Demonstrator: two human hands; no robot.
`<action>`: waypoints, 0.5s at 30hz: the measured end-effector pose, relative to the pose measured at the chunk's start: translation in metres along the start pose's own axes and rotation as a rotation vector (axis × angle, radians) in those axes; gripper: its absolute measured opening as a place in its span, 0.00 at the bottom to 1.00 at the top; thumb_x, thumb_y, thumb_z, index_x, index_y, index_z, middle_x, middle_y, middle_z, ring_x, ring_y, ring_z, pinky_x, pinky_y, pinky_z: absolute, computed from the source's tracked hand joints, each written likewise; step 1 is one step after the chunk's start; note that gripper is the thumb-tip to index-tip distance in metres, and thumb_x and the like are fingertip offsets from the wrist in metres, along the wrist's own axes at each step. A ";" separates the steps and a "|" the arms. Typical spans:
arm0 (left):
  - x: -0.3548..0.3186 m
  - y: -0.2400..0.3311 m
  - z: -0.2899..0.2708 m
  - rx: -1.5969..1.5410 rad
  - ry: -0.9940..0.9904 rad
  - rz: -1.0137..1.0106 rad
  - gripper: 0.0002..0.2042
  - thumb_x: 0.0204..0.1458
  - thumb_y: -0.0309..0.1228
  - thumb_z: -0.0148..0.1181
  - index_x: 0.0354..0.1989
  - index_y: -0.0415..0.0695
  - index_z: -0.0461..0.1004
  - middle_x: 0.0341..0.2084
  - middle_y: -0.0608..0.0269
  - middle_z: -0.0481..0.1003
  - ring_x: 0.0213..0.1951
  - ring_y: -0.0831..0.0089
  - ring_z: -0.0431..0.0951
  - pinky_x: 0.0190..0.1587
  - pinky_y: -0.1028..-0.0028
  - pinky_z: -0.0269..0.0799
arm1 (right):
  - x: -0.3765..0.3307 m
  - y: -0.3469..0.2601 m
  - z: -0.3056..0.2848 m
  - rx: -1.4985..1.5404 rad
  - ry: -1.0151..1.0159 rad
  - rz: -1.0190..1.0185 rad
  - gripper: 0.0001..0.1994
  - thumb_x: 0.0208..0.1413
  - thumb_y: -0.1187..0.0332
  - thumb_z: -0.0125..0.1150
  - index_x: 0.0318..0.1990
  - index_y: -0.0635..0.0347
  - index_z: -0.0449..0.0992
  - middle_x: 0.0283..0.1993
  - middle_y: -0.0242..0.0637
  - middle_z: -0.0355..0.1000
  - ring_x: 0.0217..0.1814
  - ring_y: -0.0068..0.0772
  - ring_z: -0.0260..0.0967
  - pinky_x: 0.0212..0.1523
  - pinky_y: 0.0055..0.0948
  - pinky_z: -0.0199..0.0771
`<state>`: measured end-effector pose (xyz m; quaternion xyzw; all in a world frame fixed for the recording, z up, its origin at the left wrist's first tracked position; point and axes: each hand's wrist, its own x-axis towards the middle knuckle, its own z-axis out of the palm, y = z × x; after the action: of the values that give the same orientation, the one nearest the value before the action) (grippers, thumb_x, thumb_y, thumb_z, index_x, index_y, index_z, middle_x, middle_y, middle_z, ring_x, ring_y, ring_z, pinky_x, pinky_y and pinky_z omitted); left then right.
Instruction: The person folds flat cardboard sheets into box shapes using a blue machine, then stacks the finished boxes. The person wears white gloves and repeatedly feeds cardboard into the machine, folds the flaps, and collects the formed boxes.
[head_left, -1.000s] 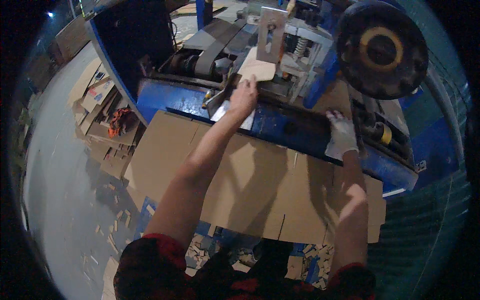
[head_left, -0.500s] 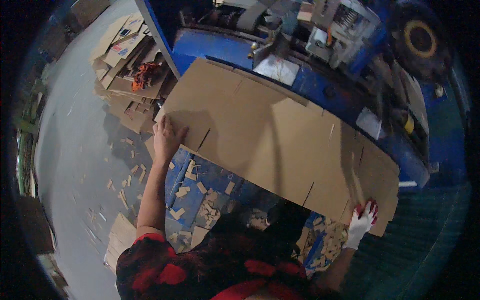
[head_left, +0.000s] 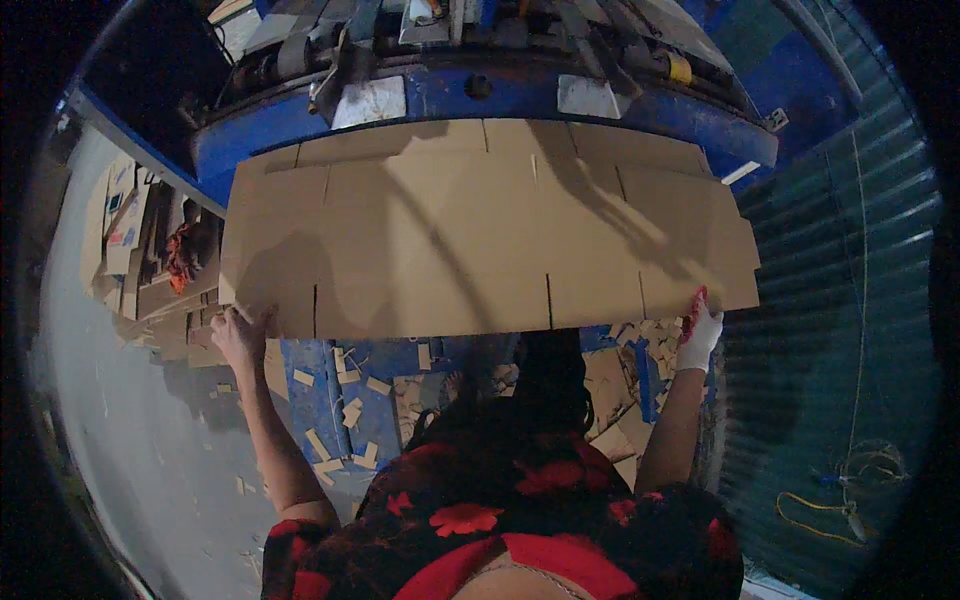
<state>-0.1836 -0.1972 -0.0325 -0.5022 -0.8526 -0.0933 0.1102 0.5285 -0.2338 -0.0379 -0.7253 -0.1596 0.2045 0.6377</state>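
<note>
A long flat cardboard sheet [head_left: 460, 230] with dark slots cut into its near and far edges stretches across the view in front of a blue machine [head_left: 480, 100]. My bare left hand [head_left: 240, 335] grips its near left corner, thumb on top and fingers partly hidden by the board. At the near right corner my right hand [head_left: 703, 338], in a white glove with red fingertips, is closed on the edge. The far edge of the sheet reaches the machine's blue front, below two metal plates; whether it touches there I cannot tell.
On the left floor stands a pile of cardboard pieces [head_left: 130, 240] with an orange-red cloth [head_left: 182, 257] on it. Small cardboard scraps [head_left: 350, 410] litter the blue base and floor near me. A green corrugated wall [head_left: 820, 300] rises at the right, with a yellow cord [head_left: 815, 515].
My view has turned to the right, so the sheet, earlier slanting, now lies nearly level before the machine. Both hands still hold its near corners.
</note>
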 end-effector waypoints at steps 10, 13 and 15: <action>-0.003 0.049 -0.046 -0.125 -0.026 -0.218 0.15 0.55 0.25 0.40 0.49 0.35 0.66 0.45 0.43 0.68 0.46 0.52 0.69 0.52 0.54 0.63 | 0.092 0.052 0.016 -0.282 -1.161 -0.538 0.34 0.56 0.49 0.54 0.67 0.50 0.54 0.69 0.41 0.49 0.66 0.40 0.53 0.61 0.42 0.59; 0.003 0.058 -0.045 -0.866 0.492 -0.142 0.28 0.41 0.25 0.67 0.51 0.40 0.61 0.39 0.50 0.69 0.39 0.61 0.73 0.43 0.66 0.70 | 0.124 0.078 0.028 -0.251 -0.739 -0.099 0.34 0.55 0.47 0.54 0.67 0.49 0.55 0.69 0.39 0.50 0.66 0.40 0.53 0.61 0.43 0.59; 0.000 0.066 -0.034 -1.702 0.417 -0.355 0.26 0.46 0.29 0.67 0.53 0.40 0.65 0.43 0.58 0.71 0.44 0.69 0.71 0.49 0.68 0.68 | 0.126 0.077 0.053 -0.232 -0.781 -0.040 0.35 0.54 0.47 0.54 0.67 0.48 0.55 0.69 0.38 0.50 0.66 0.40 0.53 0.61 0.43 0.59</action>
<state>-0.1222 -0.1750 0.0032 -0.2475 -0.5226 -0.7995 -0.1629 0.6089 -0.1369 -0.1316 -0.6569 -0.4260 0.4327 0.4469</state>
